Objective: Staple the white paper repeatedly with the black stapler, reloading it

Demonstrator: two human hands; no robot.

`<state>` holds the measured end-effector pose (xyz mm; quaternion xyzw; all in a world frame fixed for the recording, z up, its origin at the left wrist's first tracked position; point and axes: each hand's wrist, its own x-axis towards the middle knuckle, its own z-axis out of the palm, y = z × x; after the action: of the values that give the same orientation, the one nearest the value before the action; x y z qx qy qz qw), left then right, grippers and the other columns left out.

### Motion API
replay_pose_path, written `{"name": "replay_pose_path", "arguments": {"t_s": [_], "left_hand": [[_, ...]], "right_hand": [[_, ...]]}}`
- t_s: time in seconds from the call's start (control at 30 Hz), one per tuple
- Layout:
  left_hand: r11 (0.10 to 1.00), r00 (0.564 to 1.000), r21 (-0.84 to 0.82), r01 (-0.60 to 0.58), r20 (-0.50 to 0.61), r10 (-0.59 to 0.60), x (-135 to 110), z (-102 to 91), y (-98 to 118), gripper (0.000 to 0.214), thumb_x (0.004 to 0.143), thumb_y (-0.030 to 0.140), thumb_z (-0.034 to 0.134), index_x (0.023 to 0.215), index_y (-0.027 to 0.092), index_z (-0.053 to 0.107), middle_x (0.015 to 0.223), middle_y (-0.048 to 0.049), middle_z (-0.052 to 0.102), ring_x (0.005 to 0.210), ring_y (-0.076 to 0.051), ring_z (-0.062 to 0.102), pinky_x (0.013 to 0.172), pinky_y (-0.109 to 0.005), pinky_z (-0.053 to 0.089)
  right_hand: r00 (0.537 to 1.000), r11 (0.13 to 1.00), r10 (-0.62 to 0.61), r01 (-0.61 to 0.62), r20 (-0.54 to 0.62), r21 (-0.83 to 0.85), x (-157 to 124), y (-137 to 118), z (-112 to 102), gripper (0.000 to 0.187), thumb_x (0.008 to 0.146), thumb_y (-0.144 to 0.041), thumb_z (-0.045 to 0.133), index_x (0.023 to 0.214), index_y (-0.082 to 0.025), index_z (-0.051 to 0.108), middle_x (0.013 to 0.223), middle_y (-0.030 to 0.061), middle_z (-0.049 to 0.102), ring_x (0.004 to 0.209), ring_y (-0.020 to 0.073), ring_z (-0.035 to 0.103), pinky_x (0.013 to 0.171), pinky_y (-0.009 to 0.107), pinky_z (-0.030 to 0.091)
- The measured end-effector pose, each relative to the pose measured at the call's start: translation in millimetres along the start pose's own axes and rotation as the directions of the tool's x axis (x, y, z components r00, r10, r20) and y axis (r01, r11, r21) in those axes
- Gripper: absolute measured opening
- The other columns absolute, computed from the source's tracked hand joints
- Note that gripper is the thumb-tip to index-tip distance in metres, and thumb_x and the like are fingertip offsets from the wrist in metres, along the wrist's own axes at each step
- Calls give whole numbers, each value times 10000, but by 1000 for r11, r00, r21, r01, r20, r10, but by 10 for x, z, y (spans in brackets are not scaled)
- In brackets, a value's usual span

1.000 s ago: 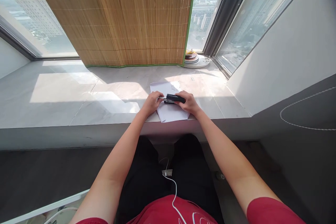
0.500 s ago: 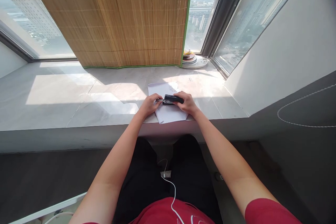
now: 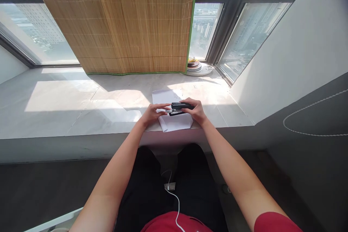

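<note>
My right hand is wrapped round the back end of a black stapler, held just above a sheet of white paper. The stapler's top arm and base stand apart at the front end, which points left. My left hand is at that front end, with forefinger and thumb stretched out and spread. A small pale glint shows by its fingertips, too small to make out. The white paper lies on the sill under both hands, its near left corner folded or curled. Some print shows on its far part.
The pale stone sill ends in a straight front edge close to my knees. A bamboo blind hangs at the back. Stacked plates stand in the back right corner. A white cable runs over my lap.
The stapler's top arm and base have parted at the front. My left fingers, pinched close at the stapler's tip before, have spread. The camera view has tilted slightly upward.
</note>
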<state>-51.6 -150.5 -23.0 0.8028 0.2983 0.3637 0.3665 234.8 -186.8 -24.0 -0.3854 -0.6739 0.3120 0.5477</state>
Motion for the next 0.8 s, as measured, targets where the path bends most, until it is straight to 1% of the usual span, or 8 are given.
{"name": "replay_pose_path", "arguments": {"t_s": [0.13, 0.23, 0.33, 0.4, 0.5, 0.57, 0.63, 0.8], "left_hand": [[996, 994, 17, -87, 67, 86, 13, 8, -21, 624, 815, 351, 927, 1403, 285, 726, 1217, -80, 824, 1117, -267, 770, 1075, -462, 568], [989, 990, 51, -137, 43, 134, 30, 10, -54, 569, 824, 332, 931, 1353, 282, 727, 1173, -76, 815, 1073, -254, 758, 1046, -454, 557], [986, 989, 83, -146, 18, 145, 61, 16, -83, 539, 830, 358, 940, 1318, 272, 725, 1143, -78, 798, 1047, -251, 742, 1018, -447, 554], [983, 990, 127, -135, -13, 137, 75, 24, -97, 527, 824, 395, 950, 1283, 265, 725, 1114, -77, 786, 1012, -248, 727, 990, -440, 556], [977, 984, 202, -67, -150, 98, 62, 39, -110, 364, 920, 416, 863, 1214, 259, 718, 1081, -68, 762, 984, -234, 700, 951, -420, 555], [964, 966, 267, 8, -253, 62, 58, 50, -111, 167, 1028, 372, 721, 1143, 251, 717, 1082, -68, 751, 985, -229, 687, 945, -412, 546], [926, 960, 368, 80, -279, 28, 122, 58, -117, 123, 1072, 299, 615, 1079, 242, 724, 1091, -79, 756, 996, -244, 680, 959, -428, 528], [824, 976, 549, 141, -216, -23, 738, 19, -273, 222, 1057, 184, 539, 1116, 221, 749, 1187, -132, 762, 1174, -336, 649, 1028, -496, 476]], "right_hand": [[975, 998, -59, 57, 215, 16, -33, -118, 96, 428, 840, -547, 895, 1122, -228, 850, 976, 73, 794, 898, 252, 731, 827, 426, 621], [966, 994, -97, 104, 238, -17, -57, -179, 177, 393, 892, -525, 860, 1178, -257, 834, 1033, 79, 795, 969, 262, 731, 877, 442, 621], [967, 988, -112, 134, 228, -81, -26, -136, 122, 363, 898, -481, 856, 1195, -275, 823, 1059, 76, 796, 995, 268, 730, 903, 461, 622], [981, 988, -81, 102, 175, -112, 43, -28, -23, 353, 892, -466, 845, 1184, -270, 817, 1068, 73, 798, 998, 274, 735, 908, 474, 627], [998, 979, -28, 17, -53, -205, 174, 201, -318, 304, 898, -436, 778, 1143, -258, 802, 1097, 72, 794, 1041, 293, 738, 955, 509, 622], [978, 947, -45, -24, -205, -320, 239, 340, -477, 263, 898, -388, 726, 1110, -251, 798, 1073, 76, 787, 1040, 301, 726, 985, 526, 605], [954, 898, -91, -46, -286, -439, 272, 439, -563, 259, 897, -339, 686, 1111, -246, 800, 1040, 86, 780, 1025, 311, 698, 989, 540, 590], [928, 793, -145, -98, -342, -601, 274, 585, -600, 292, 893, -295, 654, 1133, -252, 816, 1028, 104, 792, 1033, 340, 608, 999, 594, 546]]}}
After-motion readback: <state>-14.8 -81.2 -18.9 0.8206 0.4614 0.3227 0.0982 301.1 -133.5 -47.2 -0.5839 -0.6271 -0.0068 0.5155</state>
